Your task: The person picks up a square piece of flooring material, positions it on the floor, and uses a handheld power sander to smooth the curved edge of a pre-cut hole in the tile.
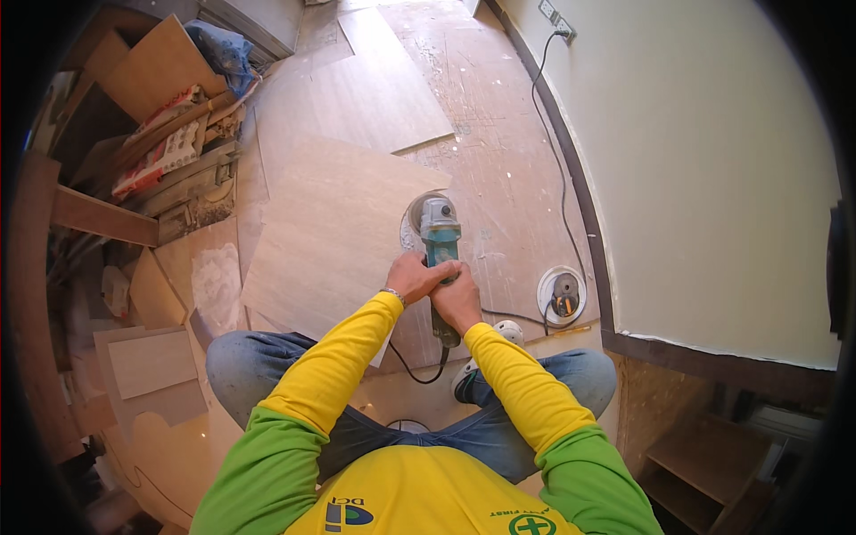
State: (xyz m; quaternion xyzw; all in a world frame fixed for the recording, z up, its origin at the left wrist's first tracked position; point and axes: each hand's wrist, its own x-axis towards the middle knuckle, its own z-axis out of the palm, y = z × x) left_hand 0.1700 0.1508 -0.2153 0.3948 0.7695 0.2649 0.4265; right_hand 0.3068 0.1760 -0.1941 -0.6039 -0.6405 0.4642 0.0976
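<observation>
Both of my hands are wrapped around a teal and grey angle grinder, held in front of me over the floor. My left hand grips the body from the left, its thumb crossing toward the other hand. My right hand closes on the body a little nearer to me. The grinder's head and disc sit at the right edge of a large pale tile, where a curved cut-out with white dust shows. Whether the disc is spinning I cannot tell. A black cord loops from the grinder's rear.
Another pale tile lies farther ahead. A power cable runs along the right wall from a socket. A white round lid holding a small tool lies right. Boards and scraps pile up at left; a wooden shelf stands lower right.
</observation>
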